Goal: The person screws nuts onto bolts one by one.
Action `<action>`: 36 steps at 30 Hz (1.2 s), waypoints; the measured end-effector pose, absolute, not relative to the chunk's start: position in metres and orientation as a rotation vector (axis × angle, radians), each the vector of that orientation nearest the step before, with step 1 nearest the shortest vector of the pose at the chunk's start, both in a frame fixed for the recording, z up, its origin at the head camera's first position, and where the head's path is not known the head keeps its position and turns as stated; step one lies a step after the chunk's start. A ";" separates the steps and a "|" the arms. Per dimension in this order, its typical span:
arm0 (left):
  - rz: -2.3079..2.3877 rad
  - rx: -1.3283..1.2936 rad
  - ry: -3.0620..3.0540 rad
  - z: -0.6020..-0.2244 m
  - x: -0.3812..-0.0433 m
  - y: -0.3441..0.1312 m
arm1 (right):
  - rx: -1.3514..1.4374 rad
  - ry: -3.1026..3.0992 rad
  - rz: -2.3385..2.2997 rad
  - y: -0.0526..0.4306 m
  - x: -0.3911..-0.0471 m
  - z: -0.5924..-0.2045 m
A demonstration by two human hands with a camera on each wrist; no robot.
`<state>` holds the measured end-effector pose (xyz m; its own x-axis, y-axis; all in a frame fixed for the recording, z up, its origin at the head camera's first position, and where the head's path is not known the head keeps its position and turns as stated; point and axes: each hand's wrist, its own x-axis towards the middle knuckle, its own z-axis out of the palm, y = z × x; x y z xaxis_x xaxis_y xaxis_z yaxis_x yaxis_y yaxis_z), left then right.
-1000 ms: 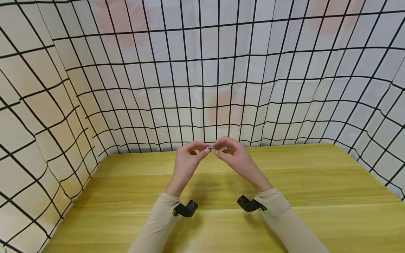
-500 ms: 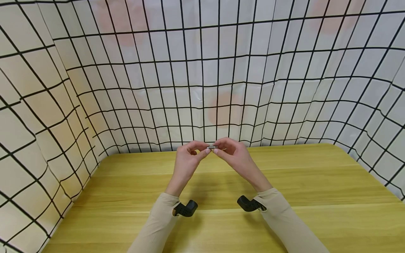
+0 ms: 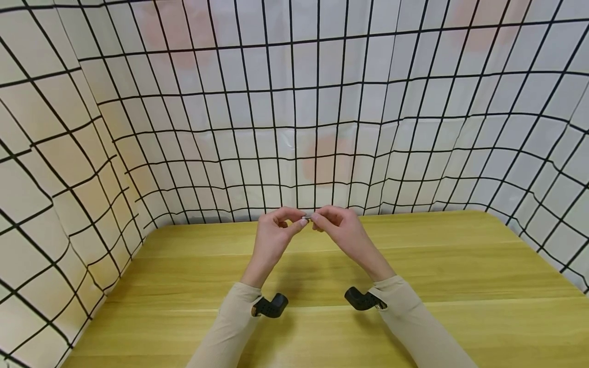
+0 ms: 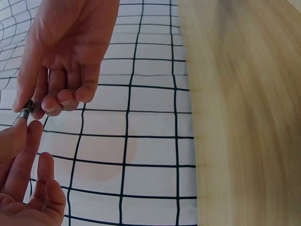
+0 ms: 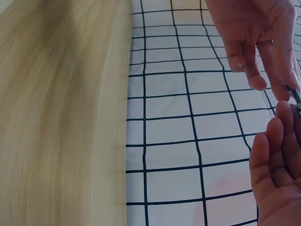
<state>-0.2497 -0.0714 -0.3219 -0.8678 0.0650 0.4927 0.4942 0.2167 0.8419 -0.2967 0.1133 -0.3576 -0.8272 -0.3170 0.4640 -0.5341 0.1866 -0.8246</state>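
Note:
Between both sets of fingertips is a small metal bolt (image 3: 308, 217), its thread showing in the right wrist view. My left hand (image 3: 272, 232) pinches one end between thumb and index finger. My right hand (image 3: 342, 225) pinches the other end, where a wider, nut-like metal piece (image 4: 29, 106) shows in the left wrist view. Much of the bolt is hidden by the fingertips. Spread and loosely bent, the remaining left fingers (image 4: 49, 183) hold nothing. Both hands are raised in front of me, over the far part of the wooden table (image 3: 294, 327).
A white sheet (image 3: 257, 110) with a black grid stands behind the table and wraps round both sides. Black wrist cameras (image 3: 271, 305) stick out inward from the beige sleeves (image 3: 225, 327).
My right thumb and fingers have shifted along the bolt and rolled against each other, the thumb now higher. Less of the bolt shows past the right fingers. My left hand keeps its pinch.

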 end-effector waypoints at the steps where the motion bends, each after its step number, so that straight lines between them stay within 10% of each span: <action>1: -1.692 -0.522 -2.144 -0.322 -0.250 -0.071 | 0.819 -2.269 1.698 0.113 -0.297 -0.358; 36: -1.686 -0.507 -2.122 -0.323 -0.249 -0.073 | 0.921 -2.195 1.621 0.112 -0.294 -0.355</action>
<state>-0.2492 -0.0726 -0.3226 -0.8620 0.0433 0.5051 0.5018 0.2145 0.8379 -0.2941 0.1122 -0.3547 -0.7647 -0.3336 0.5513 -0.6251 0.1761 -0.7604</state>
